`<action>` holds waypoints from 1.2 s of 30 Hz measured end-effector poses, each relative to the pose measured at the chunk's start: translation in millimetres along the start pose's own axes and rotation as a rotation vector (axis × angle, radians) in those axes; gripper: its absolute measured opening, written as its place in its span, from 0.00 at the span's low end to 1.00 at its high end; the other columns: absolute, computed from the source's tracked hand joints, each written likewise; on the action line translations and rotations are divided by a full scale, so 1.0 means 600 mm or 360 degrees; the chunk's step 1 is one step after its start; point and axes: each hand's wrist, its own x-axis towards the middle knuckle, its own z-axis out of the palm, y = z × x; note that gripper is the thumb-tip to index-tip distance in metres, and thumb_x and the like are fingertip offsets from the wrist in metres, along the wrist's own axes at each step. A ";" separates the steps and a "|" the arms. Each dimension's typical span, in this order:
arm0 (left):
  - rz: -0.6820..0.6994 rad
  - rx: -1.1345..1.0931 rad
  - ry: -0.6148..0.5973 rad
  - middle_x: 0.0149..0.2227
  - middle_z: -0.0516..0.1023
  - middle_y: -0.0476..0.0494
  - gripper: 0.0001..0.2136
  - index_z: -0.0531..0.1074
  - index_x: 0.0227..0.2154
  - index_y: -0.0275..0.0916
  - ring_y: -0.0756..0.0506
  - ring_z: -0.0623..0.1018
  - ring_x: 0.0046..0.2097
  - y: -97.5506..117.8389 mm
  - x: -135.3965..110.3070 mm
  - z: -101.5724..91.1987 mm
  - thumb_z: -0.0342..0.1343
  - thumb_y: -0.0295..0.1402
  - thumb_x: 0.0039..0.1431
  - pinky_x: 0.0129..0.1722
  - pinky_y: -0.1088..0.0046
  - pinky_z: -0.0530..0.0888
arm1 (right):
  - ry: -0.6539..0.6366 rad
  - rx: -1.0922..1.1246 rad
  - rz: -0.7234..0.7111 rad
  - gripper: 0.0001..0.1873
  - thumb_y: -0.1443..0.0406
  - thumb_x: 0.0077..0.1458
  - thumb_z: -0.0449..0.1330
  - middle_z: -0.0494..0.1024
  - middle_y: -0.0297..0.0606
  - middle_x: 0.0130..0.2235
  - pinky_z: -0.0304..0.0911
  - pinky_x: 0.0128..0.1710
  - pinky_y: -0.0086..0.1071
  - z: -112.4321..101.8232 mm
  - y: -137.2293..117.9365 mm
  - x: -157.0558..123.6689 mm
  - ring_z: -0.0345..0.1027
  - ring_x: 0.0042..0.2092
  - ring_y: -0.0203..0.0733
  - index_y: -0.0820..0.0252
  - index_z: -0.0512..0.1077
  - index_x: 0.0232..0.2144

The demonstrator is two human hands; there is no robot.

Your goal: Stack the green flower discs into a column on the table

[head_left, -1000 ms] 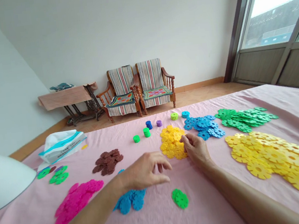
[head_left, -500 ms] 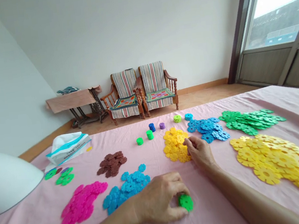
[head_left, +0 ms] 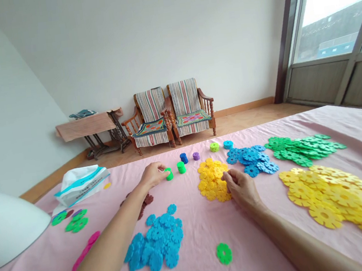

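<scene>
My left hand (head_left: 154, 174) reaches far across the pink cloth (head_left: 199, 222), its fingers pinched on a green disc at a short green stack (head_left: 169, 174). My right hand (head_left: 240, 186) rests with curled fingers at the right edge of a small pile of yellow flower discs (head_left: 210, 178); what it holds, if anything, is hidden. A single green disc (head_left: 223, 253) lies near me between my arms. A second green stack (head_left: 181, 167) stands just right of the first.
Piles of discs lie around: light blue (head_left: 160, 245), brown (head_left: 146, 199), pink (head_left: 85, 254), blue (head_left: 252, 160), green (head_left: 302, 146), large yellow (head_left: 343, 198). Small stacks (head_left: 214, 147) stand at the back. A tissue pack (head_left: 80, 183) and white object (head_left: 6, 225) sit left.
My left hand left the green discs near me, where one remains, and stretched out to the green stack at the back. My right hand stayed at the yellow pile.
</scene>
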 end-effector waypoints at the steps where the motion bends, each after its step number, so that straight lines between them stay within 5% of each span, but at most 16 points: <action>1: -0.0010 0.0016 -0.0003 0.32 0.79 0.45 0.11 0.76 0.29 0.37 0.45 0.76 0.33 -0.004 0.002 0.004 0.60 0.36 0.41 0.30 0.74 0.68 | -0.0004 -0.0003 0.0002 0.18 0.57 0.53 0.48 0.63 0.30 0.16 0.46 0.19 0.26 0.000 0.000 0.000 0.56 0.19 0.33 0.62 0.68 0.20; 11: -0.0028 0.0112 -0.0014 0.30 0.78 0.46 0.10 0.76 0.28 0.38 0.44 0.76 0.34 0.000 0.002 0.013 0.61 0.36 0.40 0.32 0.74 0.69 | -0.0010 0.0006 0.0012 0.18 0.56 0.53 0.48 0.65 0.31 0.15 0.46 0.19 0.26 0.001 0.002 0.001 0.57 0.19 0.34 0.62 0.70 0.22; 16: 0.0098 0.0099 0.0107 0.38 0.75 0.44 0.13 0.72 0.36 0.37 0.46 0.74 0.38 0.071 -0.057 -0.009 0.59 0.35 0.46 0.37 0.72 0.68 | 0.0005 -0.0007 -0.0004 0.19 0.57 0.54 0.48 0.63 0.30 0.15 0.46 0.19 0.26 -0.001 -0.002 0.000 0.56 0.19 0.34 0.62 0.70 0.21; 20: 0.0655 -0.0275 -0.0662 0.35 0.74 0.49 0.09 0.72 0.35 0.39 0.49 0.72 0.34 0.159 -0.156 -0.012 0.58 0.35 0.51 0.32 0.76 0.68 | 0.0024 -0.0066 -0.0031 0.19 0.57 0.53 0.49 0.60 0.29 0.14 0.45 0.19 0.26 -0.001 -0.002 0.000 0.54 0.18 0.33 0.62 0.69 0.20; 23: 0.0884 -0.0292 -0.0962 0.37 0.73 0.47 0.16 0.72 0.40 0.40 0.49 0.72 0.35 0.199 -0.216 -0.002 0.63 0.38 0.48 0.35 0.75 0.69 | 0.0013 -0.0079 -0.0010 0.19 0.57 0.54 0.48 0.63 0.30 0.15 0.46 0.19 0.26 -0.002 -0.002 0.000 0.56 0.19 0.34 0.62 0.70 0.21; 28: 0.1033 -0.0233 -0.0987 0.40 0.72 0.44 0.19 0.71 0.44 0.41 0.45 0.71 0.42 0.216 -0.250 0.014 0.63 0.38 0.49 0.43 0.71 0.68 | -0.0012 -0.0072 0.0001 0.19 0.57 0.54 0.48 0.65 0.31 0.14 0.46 0.19 0.27 -0.003 -0.004 -0.001 0.56 0.18 0.34 0.62 0.71 0.23; 36: 0.1156 -0.0172 -0.0969 0.37 0.71 0.46 0.08 0.71 0.37 0.41 0.47 0.72 0.40 0.226 -0.258 0.016 0.59 0.32 0.54 0.41 0.73 0.69 | -0.0032 -0.0041 -0.0012 0.20 0.55 0.54 0.48 0.65 0.31 0.15 0.46 0.19 0.27 0.000 0.003 -0.001 0.57 0.19 0.34 0.63 0.71 0.23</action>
